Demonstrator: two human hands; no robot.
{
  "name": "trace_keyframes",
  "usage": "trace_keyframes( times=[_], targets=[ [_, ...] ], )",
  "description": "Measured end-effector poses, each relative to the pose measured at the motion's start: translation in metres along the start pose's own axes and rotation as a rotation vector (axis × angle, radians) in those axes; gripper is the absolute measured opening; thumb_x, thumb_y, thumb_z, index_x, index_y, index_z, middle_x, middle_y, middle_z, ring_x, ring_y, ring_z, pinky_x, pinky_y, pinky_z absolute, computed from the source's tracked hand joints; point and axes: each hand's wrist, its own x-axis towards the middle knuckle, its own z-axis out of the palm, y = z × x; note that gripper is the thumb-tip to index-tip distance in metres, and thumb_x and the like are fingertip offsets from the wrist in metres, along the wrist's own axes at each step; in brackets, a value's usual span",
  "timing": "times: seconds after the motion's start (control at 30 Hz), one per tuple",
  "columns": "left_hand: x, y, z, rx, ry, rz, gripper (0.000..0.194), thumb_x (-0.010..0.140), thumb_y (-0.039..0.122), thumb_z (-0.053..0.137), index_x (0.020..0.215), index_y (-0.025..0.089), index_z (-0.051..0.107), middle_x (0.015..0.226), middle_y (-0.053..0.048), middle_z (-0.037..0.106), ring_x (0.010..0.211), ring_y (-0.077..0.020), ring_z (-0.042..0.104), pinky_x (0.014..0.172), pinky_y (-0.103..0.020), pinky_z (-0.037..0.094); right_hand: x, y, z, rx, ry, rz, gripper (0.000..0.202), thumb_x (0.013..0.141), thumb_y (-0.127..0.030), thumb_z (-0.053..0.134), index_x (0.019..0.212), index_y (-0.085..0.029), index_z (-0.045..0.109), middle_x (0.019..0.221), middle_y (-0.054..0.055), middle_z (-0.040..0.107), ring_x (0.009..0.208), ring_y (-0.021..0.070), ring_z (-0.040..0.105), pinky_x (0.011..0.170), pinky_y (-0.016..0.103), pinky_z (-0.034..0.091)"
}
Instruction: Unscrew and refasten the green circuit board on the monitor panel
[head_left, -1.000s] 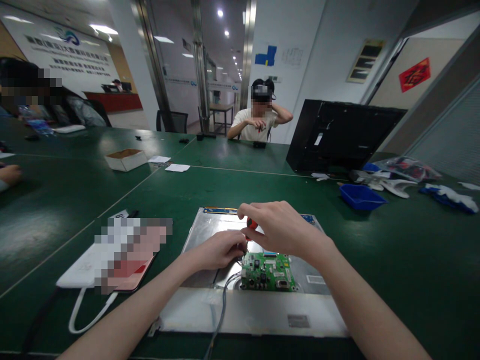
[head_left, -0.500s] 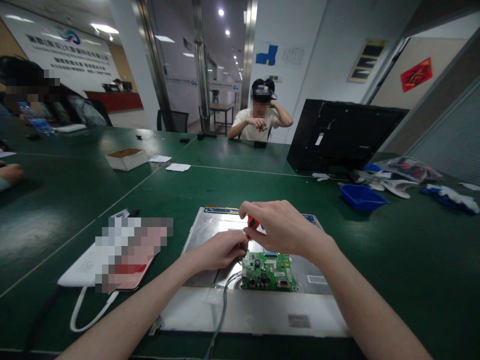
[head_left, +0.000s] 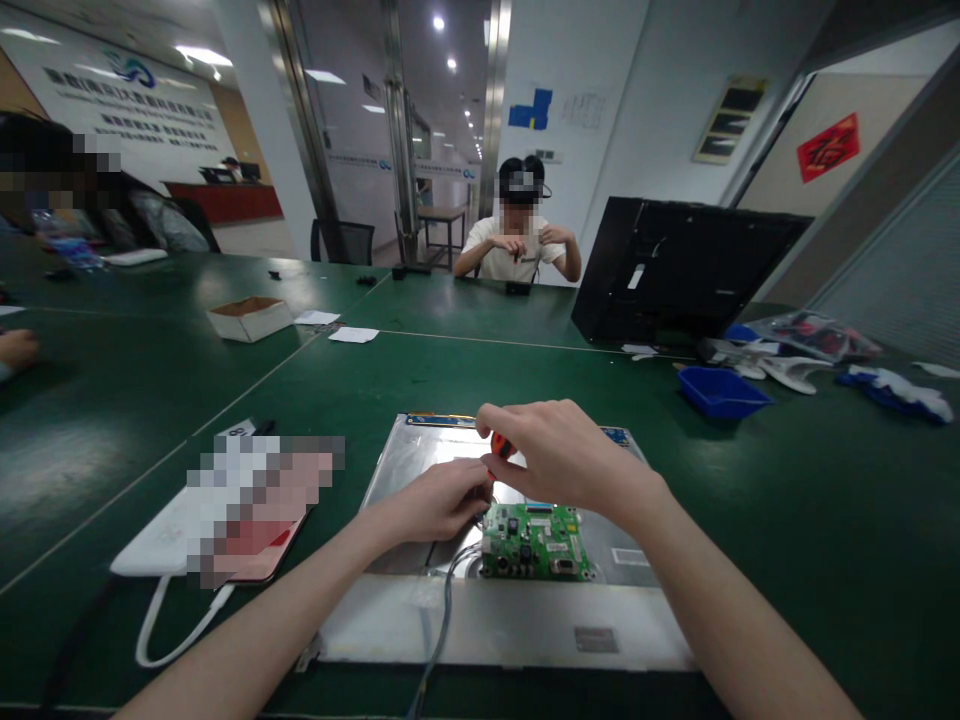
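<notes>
Gripping the tool [head_left: 501, 446] in the right hand [head_left: 562, 450], over the panel [head_left: 517, 625], just beyond the upper left corner of the board [head_left: 536, 543]! Curled in close beside it with the left hand [head_left: 444, 497]; impossible to tell whether clamped on anything. Bending down from the board's left side, over the panel's near edge: see the cable [head_left: 448, 600]. Now left across the desk [head_left: 480, 370], spot the phone [head_left: 300, 500]; off right, the tray [head_left: 716, 398] and, behind, the monitor [head_left: 682, 265].
</notes>
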Motion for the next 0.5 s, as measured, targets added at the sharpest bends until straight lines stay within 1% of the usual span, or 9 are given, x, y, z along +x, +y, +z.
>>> trace_keyframes(
  times=[0.07,0.17,0.3,0.5],
  targets=[
    [-0.0001,-0.0005,0.0008,0.010,0.017,0.014,0.010,0.088,0.017,0.051,0.097,0.018,0.056,0.097,-0.007,0.063,0.086,-0.0211,0.058,0.075,-0.032,0.045,-0.0010,-0.0004,-0.0003,0.025,0.000,-0.010,0.014,0.085,-0.020,0.056,0.099,-0.020,0.055,0.088,0.002,0.070,0.068,0.0134,0.058,0.054,0.027,0.024],
    [0.0001,0.0006,-0.0001,0.013,0.013,0.039,0.011,0.089,0.016,0.051,0.098,0.018,0.056,0.100,-0.007,0.063,0.089,-0.0216,0.058,0.077,-0.033,0.044,-0.0021,0.0001,-0.0008,0.033,0.005,-0.021,0.014,0.085,-0.021,0.055,0.099,-0.020,0.054,0.086,0.002,0.069,0.068,0.0140,0.058,0.054,0.027,0.024],
    [0.0006,0.0007,-0.0008,0.014,-0.005,0.035,0.012,0.088,0.015,0.051,0.098,0.019,0.056,0.097,-0.006,0.063,0.086,-0.0205,0.057,0.074,-0.031,0.043,-0.0014,0.0015,-0.0002,0.014,-0.005,-0.017,0.010,0.088,-0.024,0.055,0.097,-0.020,0.054,0.085,0.002,0.070,0.069,0.0145,0.059,0.055,0.027,0.025],
    [0.0004,-0.0035,0.0028,0.032,-0.001,0.026,0.012,0.087,0.013,0.050,0.097,0.019,0.054,0.097,-0.006,0.063,0.085,-0.0203,0.055,0.073,-0.030,0.040,-0.0004,0.0022,0.0000,-0.005,-0.002,-0.014,0.011,0.087,-0.020,0.054,0.098,-0.020,0.054,0.085,0.002,0.070,0.068,0.0142,0.059,0.054,0.027,0.024]
  ],
)
